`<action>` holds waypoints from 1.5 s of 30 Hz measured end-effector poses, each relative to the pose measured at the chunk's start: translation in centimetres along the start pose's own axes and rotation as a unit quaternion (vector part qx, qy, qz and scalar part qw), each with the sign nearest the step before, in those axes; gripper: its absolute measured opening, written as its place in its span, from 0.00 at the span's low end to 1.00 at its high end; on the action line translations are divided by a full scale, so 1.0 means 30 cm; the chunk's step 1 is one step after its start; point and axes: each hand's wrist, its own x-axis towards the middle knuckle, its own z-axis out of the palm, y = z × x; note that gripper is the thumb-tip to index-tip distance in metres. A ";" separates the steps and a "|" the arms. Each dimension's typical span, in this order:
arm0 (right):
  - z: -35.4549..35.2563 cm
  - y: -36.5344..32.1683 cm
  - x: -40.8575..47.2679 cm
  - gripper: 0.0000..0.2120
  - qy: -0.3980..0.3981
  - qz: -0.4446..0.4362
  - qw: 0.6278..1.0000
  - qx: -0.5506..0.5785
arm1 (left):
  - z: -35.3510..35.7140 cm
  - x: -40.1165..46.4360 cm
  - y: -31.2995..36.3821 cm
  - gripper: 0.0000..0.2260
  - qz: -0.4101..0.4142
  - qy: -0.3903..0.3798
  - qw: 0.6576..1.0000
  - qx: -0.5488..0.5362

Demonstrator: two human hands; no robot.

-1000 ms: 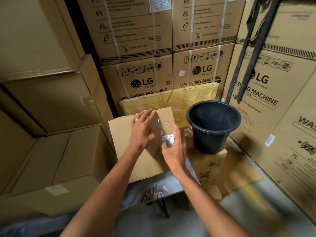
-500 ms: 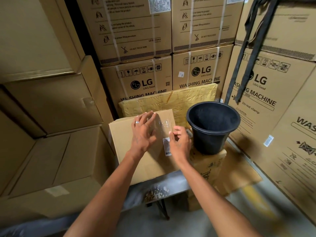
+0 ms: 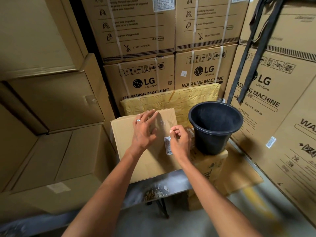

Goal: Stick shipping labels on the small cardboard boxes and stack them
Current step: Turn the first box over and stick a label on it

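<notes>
Since 1 second ago, the right hand (image 3: pixel 180 142) has lifted its palm off the label (image 3: pixel 167 145) and curled its fingers, thumb and forefinger pinched at the label's upper edge. Left hand (image 3: pixel 143 132) lies flat, fingers straight, pressing the box (image 3: pixel 130 151) top. Box sits on the bench (image 3: pixel 171 185), against its back edge, label near the box's right edge, beside a black bucket (image 3: pixel 214 127).

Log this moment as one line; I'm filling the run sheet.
step: sticking label | left hand: flat on cardboard box | right hand: fingertips at label on box top | stacked: not yet
</notes>
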 end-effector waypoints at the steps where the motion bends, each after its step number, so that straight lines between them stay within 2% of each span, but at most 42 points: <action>1: -0.007 -0.001 -0.003 0.09 0.000 -0.009 1.000 0.005 | 0.000 -0.001 -0.001 0.34 0.001 0.000 1.000 -0.003; 5: -0.040 -0.018 -0.008 0.07 0.023 -0.058 0.998 -0.028 | 0.003 -0.008 0.000 0.33 0.007 0.002 1.000 -0.004; 8: -0.038 -0.012 -0.001 0.12 0.016 -0.087 0.994 -0.068 | 0.005 -0.003 -0.005 0.33 0.000 0.002 1.000 -0.006; 12: -0.042 -0.021 0.019 0.21 -0.003 -0.060 0.998 0.001 | 0.012 -0.004 -0.006 0.33 -0.008 0.003 1.000 -0.008; 17: -0.049 -0.037 0.060 0.06 -0.016 -0.088 0.996 0.000 | 0.019 -0.003 -0.007 0.33 -0.007 0.016 1.000 -0.011; 19: -0.045 -0.032 0.053 0.05 -0.004 -0.097 0.995 0.001 | 0.019 -0.003 -0.006 0.33 -0.008 0.015 1.000 -0.009; 24: -0.045 -0.001 0.053 0.06 -0.022 -0.055 0.997 0.056 | 0.017 -0.009 -0.005 0.33 0.002 0.013 1.000 -0.008; 31: -0.083 0.007 0.024 0.04 -0.054 -0.101 0.991 0.065 | 0.015 0.002 -0.008 0.33 -0.001 0.016 1.000 -0.011; 34: -0.124 -0.006 0.007 0.04 -0.073 -0.079 0.992 0.067 | 0.016 0.004 -0.005 0.34 -0.001 0.016 1.000 -0.008; 36: -0.149 -0.002 0.010 0.07 -0.123 -0.059 0.987 0.082 | 0.017 0.006 -0.004 0.34 -0.003 0.019 1.000 -0.008; 38: -0.172 0.004 0.020 0.13 -0.186 -0.038 0.978 0.081 | 0.018 0.007 -0.005 0.34 -0.002 0.023 1.000 -0.008; 43: -0.223 0.003 0.010 0.43 -0.282 -0.080 0.955 -0.037 | 0.018 0.006 -0.002 0.33 -0.002 0.023 1.000 -0.011; 45: -0.237 -0.007 0.005 0.50 -0.292 -0.096 0.949 -0.075 | 0.019 0.003 0.000 0.33 0.002 0.029 1.000 -0.011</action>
